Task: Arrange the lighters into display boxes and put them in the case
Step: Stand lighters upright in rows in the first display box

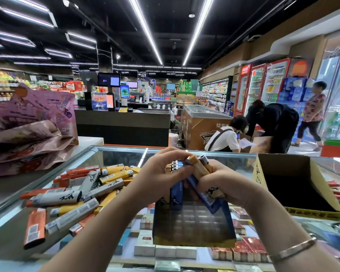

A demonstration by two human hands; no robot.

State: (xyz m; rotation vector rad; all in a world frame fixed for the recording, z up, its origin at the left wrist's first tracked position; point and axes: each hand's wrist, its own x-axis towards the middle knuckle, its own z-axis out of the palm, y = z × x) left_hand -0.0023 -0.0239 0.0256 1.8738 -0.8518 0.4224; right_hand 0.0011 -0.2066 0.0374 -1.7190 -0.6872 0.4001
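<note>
— Supermarket aisle behind, glass-topped bench (18, 216) in front. What lies closest?

— Just below both hands, a blue display box (194, 220) stands on the glass, its gridded insert showing and a few blue lighters upright at its far-left corner. Under the glass beneath it are rows of packets (165, 250).

— And the hands?

— Left hand (161, 173) has its fingers curled over the tops of the standing lighters. Right hand (224, 183), a bracelet (292, 248) on that wrist, grips a bundle of lighters (200, 173), orange and blue ones, tilted with their metal heads up, their lower ends down in the box. The two hands nearly touch.

— Where are the loose ones?

— Left of the left hand, a pile of lighters (77, 195) in grey, orange, yellow lies flat on the glass.

— To the right?

— An open cardboard case (294, 181), dark inside, stands right of the right hand.

— Farther off?

— Pink snack bags (33, 122) lie far left; beyond the hands a checkout counter (124, 122), and three people (273, 126) near drink fridges (263, 83).
</note>
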